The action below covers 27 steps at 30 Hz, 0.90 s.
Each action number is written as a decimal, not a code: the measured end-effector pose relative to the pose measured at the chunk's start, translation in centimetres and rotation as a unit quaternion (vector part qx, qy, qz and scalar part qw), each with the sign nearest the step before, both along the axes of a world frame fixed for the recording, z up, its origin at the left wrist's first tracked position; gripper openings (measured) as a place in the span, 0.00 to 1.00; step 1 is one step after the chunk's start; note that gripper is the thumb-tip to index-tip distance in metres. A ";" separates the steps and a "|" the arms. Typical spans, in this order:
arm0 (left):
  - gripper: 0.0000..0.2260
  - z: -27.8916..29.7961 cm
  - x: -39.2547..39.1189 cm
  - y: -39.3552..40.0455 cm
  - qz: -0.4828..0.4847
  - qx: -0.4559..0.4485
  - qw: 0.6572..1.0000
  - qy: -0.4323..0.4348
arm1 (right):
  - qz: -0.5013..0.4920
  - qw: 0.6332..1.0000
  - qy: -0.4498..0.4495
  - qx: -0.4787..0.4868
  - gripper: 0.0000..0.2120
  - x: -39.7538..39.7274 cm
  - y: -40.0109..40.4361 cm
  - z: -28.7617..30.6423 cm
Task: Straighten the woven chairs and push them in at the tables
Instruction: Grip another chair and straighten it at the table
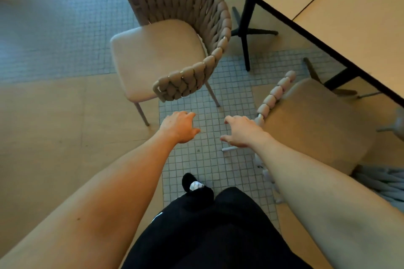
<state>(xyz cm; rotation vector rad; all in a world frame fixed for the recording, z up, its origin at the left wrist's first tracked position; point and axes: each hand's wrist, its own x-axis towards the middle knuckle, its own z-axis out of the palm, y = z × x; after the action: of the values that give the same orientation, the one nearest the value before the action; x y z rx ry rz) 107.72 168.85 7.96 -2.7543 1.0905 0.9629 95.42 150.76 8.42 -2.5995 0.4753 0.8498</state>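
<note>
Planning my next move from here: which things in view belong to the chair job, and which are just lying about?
Job:
- turned woven chair, seat facing away from the table
- right-hand woven chair, seat partly under the table
- left hand and right hand, both holding nothing

Lying about:
- grey bundle on the floor, far right

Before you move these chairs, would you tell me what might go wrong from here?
1. The beige woven-back chair on the left faces away from the cream black-edged table; turning it may knock its legs against the black table base.
2. The second beige woven chair, right, stands close by; swinging one may bump the other.
3. Neither the left hand nor the right hand grips anything yet; a one-handed pull could skew a chair.
</note>
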 end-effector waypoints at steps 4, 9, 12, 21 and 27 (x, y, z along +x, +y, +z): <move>0.29 0.2 2.2 1.5 0.032 -0.002 0.999 -0.005 | 0.040 0.999 -0.001 -0.011 0.30 3.8 0.6 0.7; 0.29 0.4 5.3 2.1 0.079 -0.003 0.997 -0.007 | 0.085 0.996 -0.006 -0.010 0.31 8.7 0.3 0.7; 0.28 0.3 7.5 1.9 0.094 0.004 0.995 -0.011 | 0.109 0.994 -0.008 -0.008 0.31 12.1 -0.3 0.5; 0.25 0.0 14.9 -1.2 0.148 0.025 0.989 -0.011 | 0.167 0.986 -0.020 -0.007 0.29 22.4 -5.6 -1.9; 0.30 -1.9 17.4 -4.0 0.167 0.032 0.986 0.000 | 0.198 0.980 -0.002 -0.017 0.28 26.4 -8.6 -4.3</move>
<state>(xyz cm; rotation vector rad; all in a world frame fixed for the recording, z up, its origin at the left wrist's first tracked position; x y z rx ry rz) 125.16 164.89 6.02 -2.9389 0.5941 1.0044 121.86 142.20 4.15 -2.7729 -0.0376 0.9640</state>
